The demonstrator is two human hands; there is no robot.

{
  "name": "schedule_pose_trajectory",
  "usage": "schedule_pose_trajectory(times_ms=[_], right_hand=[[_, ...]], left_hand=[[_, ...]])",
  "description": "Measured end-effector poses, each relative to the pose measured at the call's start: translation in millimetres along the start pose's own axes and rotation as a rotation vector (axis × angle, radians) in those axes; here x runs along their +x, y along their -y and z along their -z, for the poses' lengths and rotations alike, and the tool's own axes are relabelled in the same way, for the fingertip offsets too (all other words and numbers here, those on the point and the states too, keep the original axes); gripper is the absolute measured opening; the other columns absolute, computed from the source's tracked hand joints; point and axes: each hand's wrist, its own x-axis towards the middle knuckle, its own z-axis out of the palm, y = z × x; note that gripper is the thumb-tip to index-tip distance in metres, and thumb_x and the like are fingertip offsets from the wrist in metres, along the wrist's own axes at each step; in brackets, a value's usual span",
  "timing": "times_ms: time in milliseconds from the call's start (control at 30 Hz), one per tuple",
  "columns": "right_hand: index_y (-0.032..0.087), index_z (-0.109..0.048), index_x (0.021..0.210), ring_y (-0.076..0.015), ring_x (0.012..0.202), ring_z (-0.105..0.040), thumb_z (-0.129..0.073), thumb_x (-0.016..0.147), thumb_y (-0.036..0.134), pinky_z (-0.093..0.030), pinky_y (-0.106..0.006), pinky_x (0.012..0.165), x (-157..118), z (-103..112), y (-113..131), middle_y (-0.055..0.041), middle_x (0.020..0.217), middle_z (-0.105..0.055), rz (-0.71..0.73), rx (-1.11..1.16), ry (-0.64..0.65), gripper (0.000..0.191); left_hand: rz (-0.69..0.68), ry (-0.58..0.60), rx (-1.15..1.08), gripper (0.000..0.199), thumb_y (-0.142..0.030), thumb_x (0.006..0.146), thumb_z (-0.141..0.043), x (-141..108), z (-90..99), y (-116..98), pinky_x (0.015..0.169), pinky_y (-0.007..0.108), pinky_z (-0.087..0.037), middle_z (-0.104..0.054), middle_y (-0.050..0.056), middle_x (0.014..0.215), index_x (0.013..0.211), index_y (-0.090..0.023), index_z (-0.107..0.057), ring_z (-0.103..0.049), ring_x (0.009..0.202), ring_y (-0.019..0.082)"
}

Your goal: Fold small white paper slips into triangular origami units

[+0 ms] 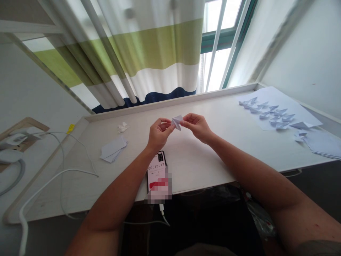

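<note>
A small folded piece of white paper (177,122) is held up over the middle of the desk, pinched from both sides. My left hand (159,132) grips its left side between thumb and fingers. On the right side, the thumb and forefinger of my right hand (196,126) are closed on it. Its pointed flaps show between the hands; the fingers cover its outer ends. Below my left wrist a phone (157,177) with a timer on its screen lies on the desk, partly pixelated, with a cable plugged into its lower end.
Several folded paper figures (279,113) stand on a large white sheet (269,93) at the right. Beside them lies a paper stack (323,144). Left are loose paper sheets (114,148) and a crumpled scrap (123,127). White cables (61,170) cross the desk's left end.
</note>
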Motion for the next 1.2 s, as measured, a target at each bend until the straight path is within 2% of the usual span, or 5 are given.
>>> schedule_pose_trajectory(times_ms=[167,367,667,967,1200], right_hand=[[0.023,-0.077,0.111,-0.0202,0.079,-0.071,-0.091,0.08,0.064,-0.063,-0.04,0.078,1.1,1.9,-2.3,-0.0023,0.085,-0.077,0.08,-0.115,-0.09,0.053],[0.022,-0.085,0.103,-0.0274,0.095,-0.077,-0.089,0.082,0.063,-0.066,-0.05,0.093,0.7,4.0,-2.5,-0.009,0.101,-0.083,0.099,-0.232,-0.106,0.046],[0.027,-0.087,0.113,-0.0251,0.097,-0.076,-0.086,0.088,0.055,-0.063,-0.048,0.093,-1.3,2.4,-3.3,-0.0067,0.105,-0.085,0.132,-0.301,0.006,0.037],[0.025,-0.086,0.109,-0.025,0.092,-0.077,-0.092,0.08,0.061,-0.062,-0.046,0.09,-1.4,2.2,-8.3,-0.0065,0.1,-0.085,0.068,-0.199,-0.001,0.046],[0.024,-0.079,0.122,-0.0243,0.088,-0.078,-0.098,0.073,0.061,-0.063,-0.048,0.093,-2.9,-0.2,0.1,-0.0043,0.093,-0.084,-0.064,0.016,0.027,0.065]], left_hand=[[0.014,-0.013,-0.053,0.031,-0.04,0.083,-0.088,3.3,2.1,-2.5,0.079,0.032,-0.062,-0.077,0.001,0.086,0.097,-0.022,-0.068,-0.075,0.083,0.017],[0.14,-0.031,-0.047,0.037,-0.041,0.075,-0.094,4.2,2.2,-3.3,0.079,0.033,-0.061,-0.074,0.003,0.086,0.09,-0.019,-0.069,-0.072,0.083,0.017],[0.041,0.035,0.032,0.038,-0.034,0.073,-0.094,0.7,-2.1,0.5,0.076,0.03,-0.059,-0.07,0.0,0.085,0.089,-0.02,-0.063,-0.069,0.08,0.014],[0.031,0.043,-0.001,0.03,-0.03,0.077,-0.091,2.0,-0.3,-1.6,0.076,0.032,-0.059,-0.079,0.005,0.096,0.099,-0.019,-0.074,-0.073,0.081,0.016],[0.017,0.034,0.05,0.036,-0.043,0.078,-0.096,-0.6,-2.4,1.9,0.063,0.03,-0.053,-0.078,0.003,0.08,0.103,-0.022,-0.082,-0.066,0.066,0.015]])
